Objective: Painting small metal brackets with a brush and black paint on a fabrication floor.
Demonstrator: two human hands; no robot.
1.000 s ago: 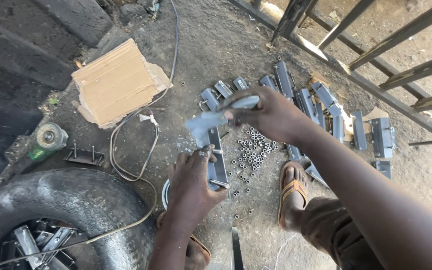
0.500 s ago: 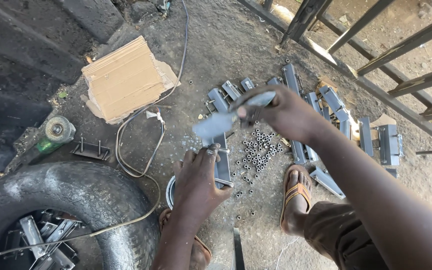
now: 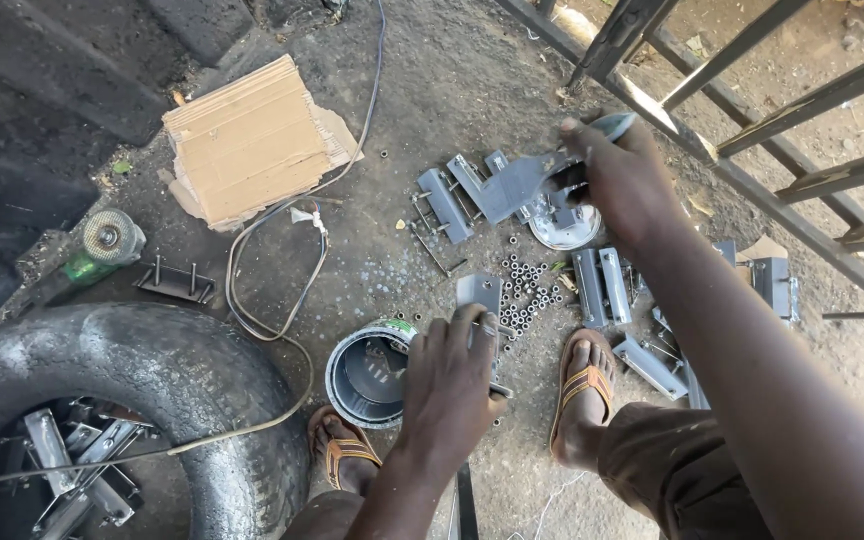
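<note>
Head view: left hand [image 3: 449,385] clasped flat grey metal bracket [image 3: 479,293]; right hand [image 3: 620,180] gripped angled grey steel plate [image 3: 514,186] above scattered nuts [image 3: 530,292].

The floor is bare, dusty grey ground [image 3: 452,120], gritty and stained, with a dark raised ledge [image 3: 52,90] of rough concrete along the upper left. A metal railing [image 3: 802,110] of dark angled bars runs across the upper right, and beyond it lies paler, sunlit dirt. Daylight falls flat and bright over the scene, and a black rubber tyre [image 3: 152,390] lies on its side in the lower left corner, close to a folded piece of cardboard [image 3: 247,140] and a loose cable [image 3: 282,290].
</note>
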